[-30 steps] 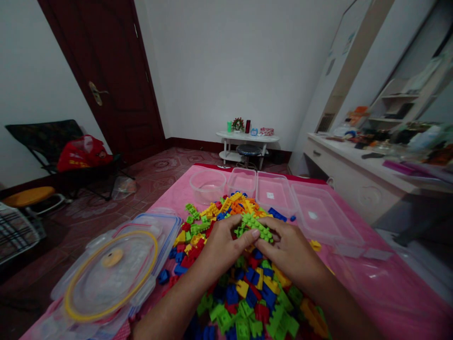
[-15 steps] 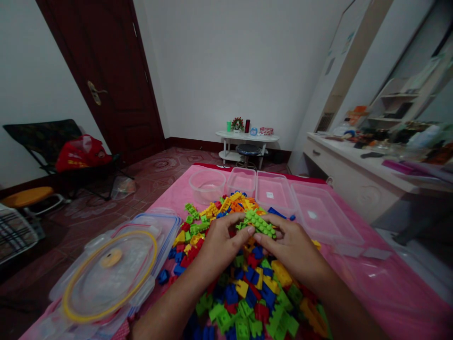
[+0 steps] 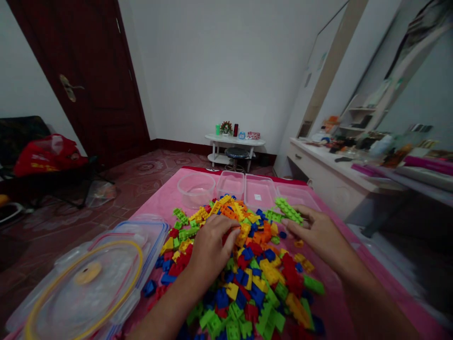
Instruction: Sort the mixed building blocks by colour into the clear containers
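A large pile of red, blue, yellow, green and orange plastic building blocks (image 3: pixel 255 274) lies on the table. My left hand (image 3: pixel 214 245) is over the middle of it, thumb and index finger closed on a yellow building block (image 3: pixel 243 233). To the right, my right hand (image 3: pixel 318 233) grips a long studded green piece, a row of joined building blocks (image 3: pixel 289 211), between thumb and fingers. This green piece is tilted above the pile's right edge, close to the clear containers.
A round clear tub (image 3: pixel 196 200) and rectangular clear containers (image 3: pixel 260 194) line the table's far side. Stacked clear lids (image 3: pixel 116 278) lie at the left on the pink tablecloth (image 3: pixel 155 200). A cluttered dressing table (image 3: pixel 339 165) stands at the right.
My hands have separated. The right hand has carried the green piece to the right, while the left hand has let go of it and come down to the yellow block. The view has shifted right.
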`<action>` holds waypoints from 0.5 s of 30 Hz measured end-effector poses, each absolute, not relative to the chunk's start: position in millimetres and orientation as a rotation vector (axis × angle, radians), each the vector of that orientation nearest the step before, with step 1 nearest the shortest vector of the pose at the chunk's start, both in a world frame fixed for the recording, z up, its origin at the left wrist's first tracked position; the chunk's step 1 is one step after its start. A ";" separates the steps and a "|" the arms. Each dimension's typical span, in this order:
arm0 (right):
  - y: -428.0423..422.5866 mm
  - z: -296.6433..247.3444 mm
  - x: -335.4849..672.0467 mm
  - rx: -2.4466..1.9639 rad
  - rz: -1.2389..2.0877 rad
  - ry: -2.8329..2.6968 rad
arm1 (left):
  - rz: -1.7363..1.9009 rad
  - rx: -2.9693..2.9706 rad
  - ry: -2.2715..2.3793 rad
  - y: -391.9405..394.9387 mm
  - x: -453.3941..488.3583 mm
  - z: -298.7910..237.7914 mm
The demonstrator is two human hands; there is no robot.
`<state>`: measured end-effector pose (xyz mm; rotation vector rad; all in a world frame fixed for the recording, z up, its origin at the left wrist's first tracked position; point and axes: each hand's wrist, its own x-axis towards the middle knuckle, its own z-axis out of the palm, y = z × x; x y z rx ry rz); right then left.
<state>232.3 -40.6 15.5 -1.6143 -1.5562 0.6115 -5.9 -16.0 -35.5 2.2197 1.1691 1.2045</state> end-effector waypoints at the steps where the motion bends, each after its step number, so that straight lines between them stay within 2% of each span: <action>1: -39.7 17.2 241.7 -1.647 0.584 -1.540 | 1.194 2.254 1.161 -15.9 -5.6 -36.9; 7: -12.2 15.2 280.0 -1.801 0.704 -1.455 | 1.099 2.352 1.140 -13.8 -2.7 -47.3; 15: 38.7 4.6 281.2 -1.803 0.865 -1.416 | 0.950 2.418 1.201 -12.3 -1.6 -50.9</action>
